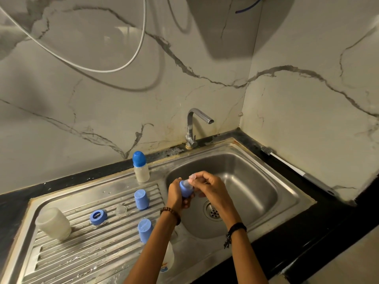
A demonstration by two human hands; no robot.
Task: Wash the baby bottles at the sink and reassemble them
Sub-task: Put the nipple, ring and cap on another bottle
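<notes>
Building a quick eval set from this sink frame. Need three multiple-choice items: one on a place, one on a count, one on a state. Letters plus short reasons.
1. Where does the assembled bottle with its cap on stand?
A. in the sink basin
B. at the back of the draining board, left of the tap
C. on the dark counter right of the sink

2. How many loose blue caps stand on the draining board?
A. two
B. four
C. none

3. What is the tap doing?
A. running hard
B. dripping into a bottle
C. no water shows at the spout

Answers:
1 B, it stands upright by the wall, left of the tap.
2 A, one cap and a nearer one, beside a blue ring.
3 C, the spout is bare; the left hand and right hand hold a blue part over the basin.
</notes>
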